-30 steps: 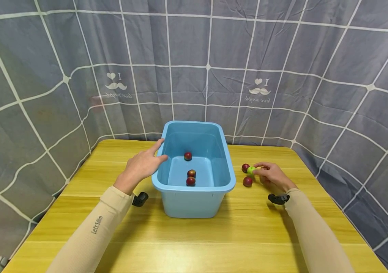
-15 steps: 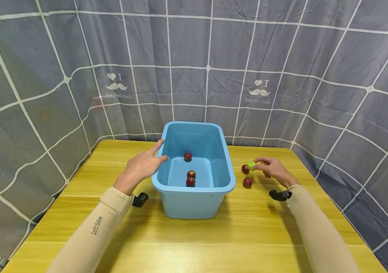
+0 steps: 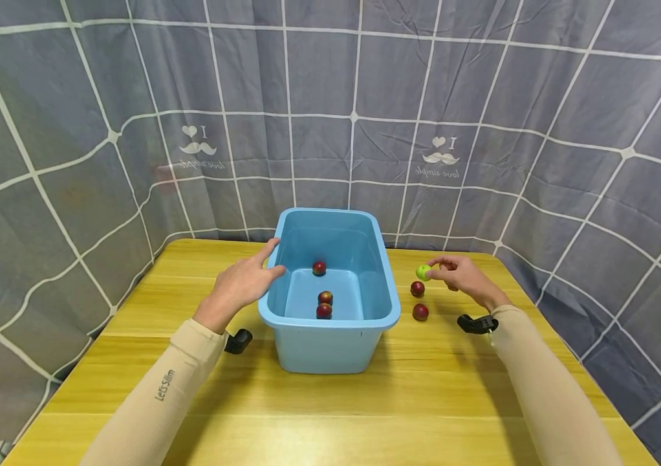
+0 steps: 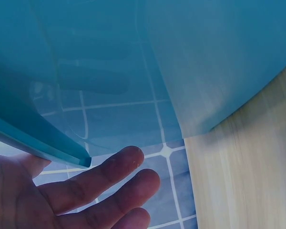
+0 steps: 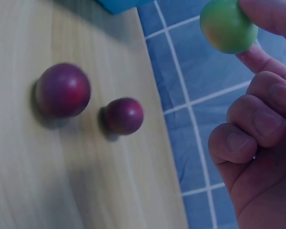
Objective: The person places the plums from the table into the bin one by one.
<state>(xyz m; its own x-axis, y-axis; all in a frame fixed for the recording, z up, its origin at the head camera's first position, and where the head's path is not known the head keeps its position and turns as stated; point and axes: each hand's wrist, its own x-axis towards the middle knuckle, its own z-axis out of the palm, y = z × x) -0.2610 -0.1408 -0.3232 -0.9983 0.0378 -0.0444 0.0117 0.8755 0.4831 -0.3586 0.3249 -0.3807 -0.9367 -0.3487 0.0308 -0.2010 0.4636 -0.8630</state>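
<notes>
In the head view my right hand [image 3: 463, 279] pinches a small green apple [image 3: 423, 272] between thumb and forefinger, lifted off the table. The right wrist view shows this apple [image 5: 229, 26] at the fingertips, with the other fingers curled in. Below it lie two small dark red fruits on the wood, one [image 3: 417, 288] behind the other [image 3: 420, 312]. My left hand [image 3: 245, 279] rests at the left rim of a light blue plastic tub [image 3: 330, 349], its fingers fairly straight. In the left wrist view, fingers [image 4: 119, 191] extend beside the rim and the thumb is partly hidden.
Inside the tub are three small red fruits: one [image 3: 319, 268] toward the back, and two, one [image 3: 325, 297] just behind the other [image 3: 324, 311], near the front. The wooden table [image 3: 319, 414] ends at a grey checked curtain [image 3: 319, 149]. Black wrist cameras hang under both wrists.
My right hand has lifted the green apple from beside the red fruits and moved it up and slightly away from me. The left hand and the tub stay put.
</notes>
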